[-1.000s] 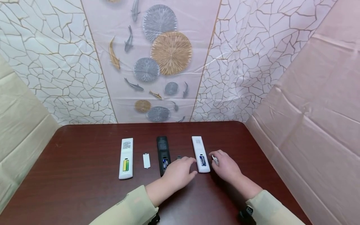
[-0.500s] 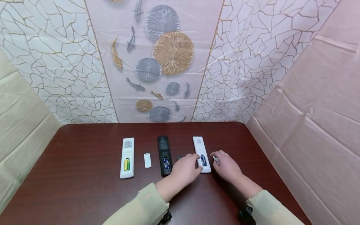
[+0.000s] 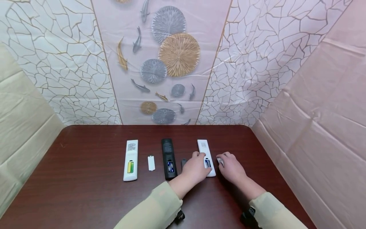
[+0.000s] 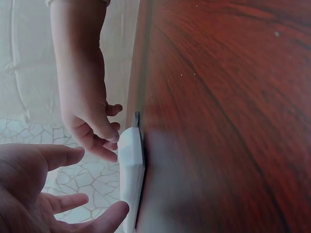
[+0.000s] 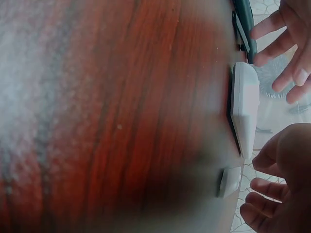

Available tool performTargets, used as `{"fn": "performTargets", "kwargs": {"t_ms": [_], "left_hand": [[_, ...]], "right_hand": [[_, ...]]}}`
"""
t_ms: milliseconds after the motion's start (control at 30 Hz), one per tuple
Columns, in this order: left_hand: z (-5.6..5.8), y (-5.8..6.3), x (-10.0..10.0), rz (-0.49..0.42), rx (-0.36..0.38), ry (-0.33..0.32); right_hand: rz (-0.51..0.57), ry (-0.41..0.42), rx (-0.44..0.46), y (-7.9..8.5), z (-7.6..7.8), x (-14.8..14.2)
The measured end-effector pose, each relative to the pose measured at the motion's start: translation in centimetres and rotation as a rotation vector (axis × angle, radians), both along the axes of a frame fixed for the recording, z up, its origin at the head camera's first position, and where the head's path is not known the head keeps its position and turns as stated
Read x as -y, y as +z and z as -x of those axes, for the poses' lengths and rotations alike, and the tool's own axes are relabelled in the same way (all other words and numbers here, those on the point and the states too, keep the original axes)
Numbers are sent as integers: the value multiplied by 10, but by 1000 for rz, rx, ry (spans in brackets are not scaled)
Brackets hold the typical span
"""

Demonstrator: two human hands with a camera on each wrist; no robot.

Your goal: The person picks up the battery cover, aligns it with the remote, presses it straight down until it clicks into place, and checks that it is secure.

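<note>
White remote [image 5: 246,109] lies under the spread left hand [image 3: 195,169] — right hand [image 3: 231,169], relaxed, near a cover [image 5: 231,182].

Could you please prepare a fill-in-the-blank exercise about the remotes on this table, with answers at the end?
The middle remote is ____ in colour.
In the leftmost remote, the batteries are yellow and ____.
On the table lie ____ remotes in total.
In the head view, the fingers of the left grip overlap the remote farthest to the ____.

Answers: black; green; three; right.
</note>
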State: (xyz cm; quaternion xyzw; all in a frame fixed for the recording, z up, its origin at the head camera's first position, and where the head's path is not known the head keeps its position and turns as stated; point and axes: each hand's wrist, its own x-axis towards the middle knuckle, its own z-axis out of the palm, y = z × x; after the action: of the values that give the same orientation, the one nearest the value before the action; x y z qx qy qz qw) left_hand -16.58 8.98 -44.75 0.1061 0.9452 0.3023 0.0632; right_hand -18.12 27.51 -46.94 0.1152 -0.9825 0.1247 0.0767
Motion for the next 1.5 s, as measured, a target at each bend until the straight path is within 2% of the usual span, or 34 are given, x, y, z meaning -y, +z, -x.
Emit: {"fn": "performTargets", "kwargs": {"t_ms": [200, 367, 733, 1000, 1267, 1500], "left_hand": [[1, -8, -5, 9, 39, 16], [3, -12, -9, 52, 45, 16], [5, -4, -20, 103, 63, -16], [11, -2, -24, 161, 88, 9], [18, -9, -32, 102, 137, 54], [26, -17, -38, 89, 125, 88]], "right_hand": [[15, -28, 33, -4, 0, -1], [11, -58, 87, -6, -1, -1], [-20, -94, 231, -6, 6, -9], [-46, -61, 249, -3, 10, -12], [-72, -53, 254, -1, 12, -12], [-78, -43, 260, -1, 15, -11]]}}
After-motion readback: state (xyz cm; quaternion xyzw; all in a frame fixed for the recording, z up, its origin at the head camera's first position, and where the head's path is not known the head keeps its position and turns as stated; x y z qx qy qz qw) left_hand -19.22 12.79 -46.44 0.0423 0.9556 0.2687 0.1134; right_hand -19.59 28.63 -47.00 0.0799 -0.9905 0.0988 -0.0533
